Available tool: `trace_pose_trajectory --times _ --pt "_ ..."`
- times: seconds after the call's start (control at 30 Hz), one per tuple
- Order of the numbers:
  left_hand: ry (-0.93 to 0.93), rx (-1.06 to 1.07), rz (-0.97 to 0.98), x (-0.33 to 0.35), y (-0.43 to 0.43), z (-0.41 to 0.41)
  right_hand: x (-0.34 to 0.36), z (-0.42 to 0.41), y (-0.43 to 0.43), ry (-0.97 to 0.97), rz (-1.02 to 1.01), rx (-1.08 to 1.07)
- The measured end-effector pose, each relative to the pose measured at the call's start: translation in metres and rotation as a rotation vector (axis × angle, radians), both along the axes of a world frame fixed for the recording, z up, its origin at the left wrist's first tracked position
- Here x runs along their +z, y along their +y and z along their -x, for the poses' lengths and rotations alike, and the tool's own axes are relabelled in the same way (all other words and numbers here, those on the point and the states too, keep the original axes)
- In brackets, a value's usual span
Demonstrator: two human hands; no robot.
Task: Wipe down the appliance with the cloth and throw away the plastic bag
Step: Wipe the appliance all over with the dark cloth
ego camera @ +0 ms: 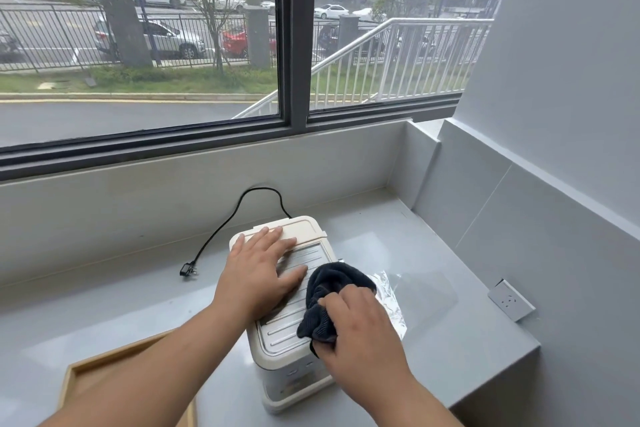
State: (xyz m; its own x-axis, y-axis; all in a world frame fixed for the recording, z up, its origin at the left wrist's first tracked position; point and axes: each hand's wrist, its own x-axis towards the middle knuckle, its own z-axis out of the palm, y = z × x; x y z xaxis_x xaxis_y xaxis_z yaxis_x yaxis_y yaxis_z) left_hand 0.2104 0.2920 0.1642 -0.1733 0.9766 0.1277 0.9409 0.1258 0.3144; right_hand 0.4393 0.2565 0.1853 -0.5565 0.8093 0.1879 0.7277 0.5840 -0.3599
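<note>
A cream-white appliance (304,234) with a ribbed metal top stands on the grey counter (450,288). My left hand (258,270) lies flat, fingers spread, on the left side of its top. My right hand (360,326) grips a dark bunched cloth (332,288) and presses it on the right part of the metal top. A clear plastic bag (389,291) lies on the counter just right of the appliance, partly hidden behind the cloth and my right hand.
The appliance's black cord (239,208) loops back to the wall, its plug (188,269) lying unplugged on the counter. A wooden tray (104,362) sits at the front left. A wall socket (510,300) is on the right wall. A window runs behind.
</note>
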Motion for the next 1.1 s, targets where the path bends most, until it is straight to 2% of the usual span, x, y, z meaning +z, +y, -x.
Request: trace_pose_trajectory --times 0.13,0.3,0.53,0.7,0.87,0.93,1.03,1.1 --pt "-0.051 0.032 -0.036 -0.003 -0.003 0.000 0.001 0.020 0.004 0.059 0.171 0.033" --pt "-0.150 0.083 -0.108 -0.005 -0.006 0.000 0.004 0.043 0.038 0.080 0.276 -0.001" --pt "-0.413 0.372 -0.229 -0.007 -0.022 -0.006 0.009 0.082 0.090 0.058 0.299 -0.032" --pt "-0.764 0.551 -0.266 -0.009 -0.034 -0.003 0.021 0.116 0.109 0.000 0.290 0.021" --pt "-1.271 0.643 -0.371 -0.003 -0.050 0.013 0.032 0.156 0.114 -0.063 0.295 0.080" --pt "-1.433 0.702 -0.346 0.001 -0.056 0.024 0.033 0.172 0.109 -0.087 0.257 0.122" --pt "-1.592 0.763 -0.269 0.005 -0.068 0.039 0.034 0.190 0.094 -0.134 0.174 0.207" --pt "-1.579 0.765 -0.213 0.007 -0.075 0.046 0.036 0.198 0.078 -0.205 0.105 0.293"
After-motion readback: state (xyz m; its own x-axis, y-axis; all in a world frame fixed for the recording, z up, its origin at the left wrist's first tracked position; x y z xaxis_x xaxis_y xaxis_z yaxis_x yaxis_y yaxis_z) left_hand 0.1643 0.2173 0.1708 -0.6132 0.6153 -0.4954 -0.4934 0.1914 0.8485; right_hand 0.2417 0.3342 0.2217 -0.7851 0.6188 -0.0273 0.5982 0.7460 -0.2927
